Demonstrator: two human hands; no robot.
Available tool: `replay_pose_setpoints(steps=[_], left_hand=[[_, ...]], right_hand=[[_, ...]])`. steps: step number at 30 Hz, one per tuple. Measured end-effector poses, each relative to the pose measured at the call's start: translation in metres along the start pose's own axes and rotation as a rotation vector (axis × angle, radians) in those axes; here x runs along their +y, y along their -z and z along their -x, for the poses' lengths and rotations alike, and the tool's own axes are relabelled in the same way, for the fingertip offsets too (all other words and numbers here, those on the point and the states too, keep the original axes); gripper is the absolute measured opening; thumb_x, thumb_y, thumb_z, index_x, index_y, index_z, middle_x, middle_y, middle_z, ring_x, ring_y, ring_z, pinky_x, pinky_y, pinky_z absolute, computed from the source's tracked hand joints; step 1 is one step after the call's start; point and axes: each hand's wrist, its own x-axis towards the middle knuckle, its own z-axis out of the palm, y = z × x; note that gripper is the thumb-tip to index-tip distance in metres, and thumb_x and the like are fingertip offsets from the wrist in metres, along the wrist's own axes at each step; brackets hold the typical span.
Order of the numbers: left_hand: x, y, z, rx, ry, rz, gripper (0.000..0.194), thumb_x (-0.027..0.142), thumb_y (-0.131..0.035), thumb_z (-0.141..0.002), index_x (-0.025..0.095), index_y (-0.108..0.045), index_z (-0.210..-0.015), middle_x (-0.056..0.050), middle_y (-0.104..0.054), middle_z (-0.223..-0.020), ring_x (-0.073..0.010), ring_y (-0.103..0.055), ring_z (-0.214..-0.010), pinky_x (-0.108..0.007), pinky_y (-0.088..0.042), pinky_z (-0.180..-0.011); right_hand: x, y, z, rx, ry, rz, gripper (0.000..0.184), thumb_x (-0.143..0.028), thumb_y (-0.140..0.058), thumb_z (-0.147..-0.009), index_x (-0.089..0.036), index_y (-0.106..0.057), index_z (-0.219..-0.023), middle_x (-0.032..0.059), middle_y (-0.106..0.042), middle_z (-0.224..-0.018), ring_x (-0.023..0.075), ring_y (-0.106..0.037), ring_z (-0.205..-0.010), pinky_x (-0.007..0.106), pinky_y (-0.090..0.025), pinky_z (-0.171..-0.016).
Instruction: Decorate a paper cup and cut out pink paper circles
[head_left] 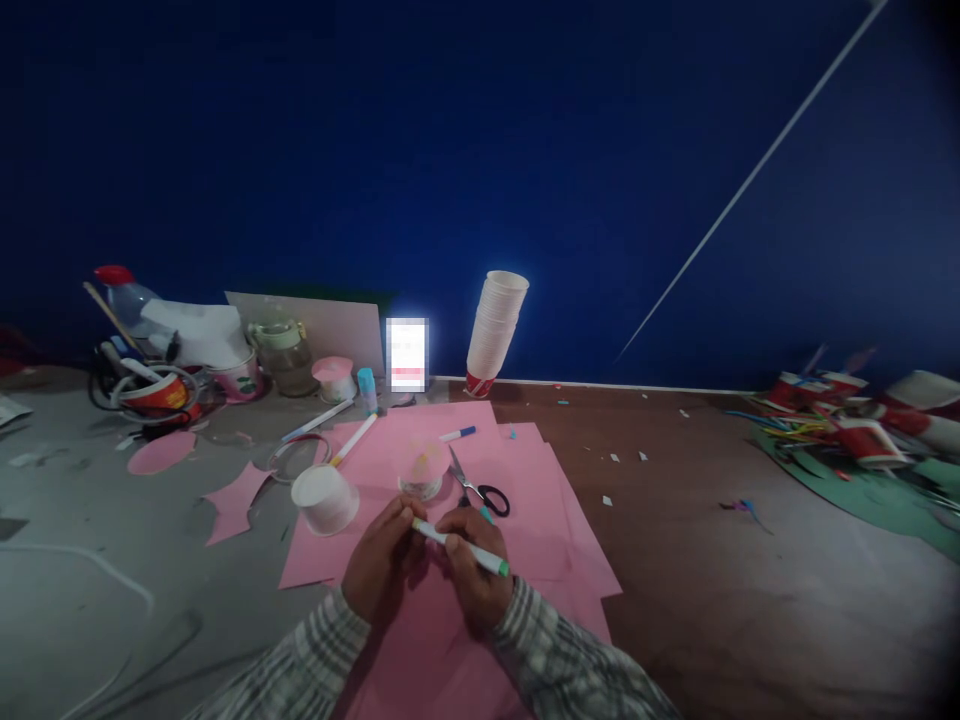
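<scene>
A white marker [469,551] with a green end lies between my hands, above pink paper sheets [536,500]. My right hand [480,575] is closed round its barrel. At the marker's other, yellowish end, the fingers of my left hand [386,550] pinch together. Just beyond my hands stands a small cup with a pink paper top [421,465]. Scissors [484,493] with black handles lie on the paper to its right. Left of my left hand is a white paper cup [325,498]. A blue-capped marker [457,434] rests farther back.
A leaning stack of paper cups [496,330] stands by the blue wall. To its left are a glue stick [367,390], a glass jar [285,357] and a tape-like ring [300,458]. Pink offcuts [238,503] lie left. Red cups [870,442] and a green sheet [847,500] are at the right.
</scene>
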Motion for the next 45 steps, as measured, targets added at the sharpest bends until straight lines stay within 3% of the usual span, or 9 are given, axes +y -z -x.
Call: replay_pose_setpoints(steps=[16,20,23,26,28,31,37,42,45], left_hand=[[-0.018,-0.004,0.013,-0.012,-0.114,-0.195,0.045,0.065,-0.054,-0.080,0.021,-0.046,-0.072,0.009,-0.032,-0.051,-0.0089,-0.027,-0.047,-0.022,-0.025,-0.045],[-0.009,0.003,0.010,-0.067,-0.193,-0.332,0.053,0.069,-0.042,-0.084,0.019,-0.050,-0.100,0.009,-0.036,-0.050,-0.0103,-0.030,-0.043,-0.023,-0.026,-0.044],[-0.001,0.014,0.000,0.091,-0.413,-0.467,0.051,0.061,-0.028,-0.092,0.018,-0.046,-0.112,0.010,-0.035,-0.050,-0.0117,-0.030,-0.041,-0.026,-0.032,-0.046],[0.002,0.028,-0.016,0.288,-0.563,-0.765,0.030,0.043,-0.043,-0.090,0.018,-0.050,-0.106,0.005,-0.046,-0.063,-0.0153,-0.045,-0.053,-0.032,-0.044,-0.059],[0.002,0.035,-0.026,0.325,-0.656,-1.003,0.029,0.035,-0.053,-0.083,0.018,-0.052,-0.106,-0.004,-0.056,-0.082,-0.0222,-0.056,-0.075,-0.039,-0.047,-0.073],[-0.001,0.039,-0.036,0.324,-0.714,-1.203,0.040,0.033,-0.058,-0.077,0.016,-0.051,-0.113,-0.016,-0.057,-0.113,-0.0338,-0.054,-0.107,-0.051,-0.042,-0.093],[-0.005,0.034,-0.036,0.289,-0.628,-1.240,0.054,0.032,-0.065,-0.071,0.016,-0.050,-0.120,-0.014,-0.061,-0.112,-0.0388,-0.052,-0.111,-0.055,-0.038,-0.096],[-0.007,0.034,-0.037,0.311,-0.593,-1.322,0.060,0.026,-0.062,-0.073,0.015,-0.043,-0.129,-0.017,-0.059,-0.121,-0.0382,-0.050,-0.117,-0.053,-0.039,-0.097],[-0.009,0.035,-0.039,0.309,-0.585,-1.365,0.059,0.026,-0.060,-0.075,0.013,-0.042,-0.130,-0.019,-0.058,-0.123,-0.0375,-0.050,-0.117,-0.053,-0.041,-0.096]], right_hand=[[-0.005,-0.009,0.005,0.030,0.167,-0.093,0.046,-0.044,-0.030,-0.098,-0.022,-0.067,-0.082,0.0045,-0.060,-0.065,0.0189,-0.055,-0.060,0.034,-0.045,-0.054],[-0.005,0.005,-0.004,0.006,0.143,-0.082,0.040,-0.043,-0.036,-0.096,-0.022,-0.069,-0.088,0.0025,-0.061,-0.064,0.0166,-0.054,-0.055,0.032,-0.046,-0.052],[-0.003,0.031,-0.020,0.171,0.087,-0.090,0.040,-0.043,-0.038,-0.095,-0.020,-0.068,-0.085,-0.0007,-0.055,-0.057,0.0146,-0.051,-0.050,0.028,-0.043,-0.047],[0.004,0.056,-0.040,0.381,0.018,0.178,0.030,-0.037,-0.042,-0.093,-0.020,-0.066,-0.099,0.0014,-0.062,-0.070,0.0161,-0.057,-0.060,0.030,-0.049,-0.055],[0.011,0.066,-0.051,0.322,0.032,0.457,0.030,-0.034,-0.049,-0.089,-0.017,-0.063,-0.109,0.0097,-0.066,-0.093,0.0230,-0.063,-0.085,0.039,-0.053,-0.075],[0.022,0.068,-0.058,0.147,-0.065,0.828,0.042,-0.030,-0.052,-0.084,-0.011,-0.058,-0.121,0.0176,-0.065,-0.107,0.0308,-0.059,-0.103,0.049,-0.048,-0.091],[0.032,0.062,-0.056,-0.153,-0.282,1.100,0.077,-0.052,-0.069,-0.072,-0.010,-0.051,-0.133,0.0228,-0.049,-0.141,0.0405,-0.038,-0.133,0.057,-0.028,-0.110],[0.027,0.057,-0.085,-0.270,-0.127,1.083,0.042,-0.034,-0.048,-0.092,-0.012,-0.059,-0.126,0.0144,-0.057,-0.135,0.0281,-0.042,-0.131,0.042,-0.030,-0.111],[0.030,0.045,-0.113,-0.356,-0.069,1.103,0.037,-0.019,-0.041,-0.093,-0.012,-0.060,-0.125,0.0132,-0.063,-0.127,0.0229,-0.049,-0.120,0.036,-0.035,-0.106]])
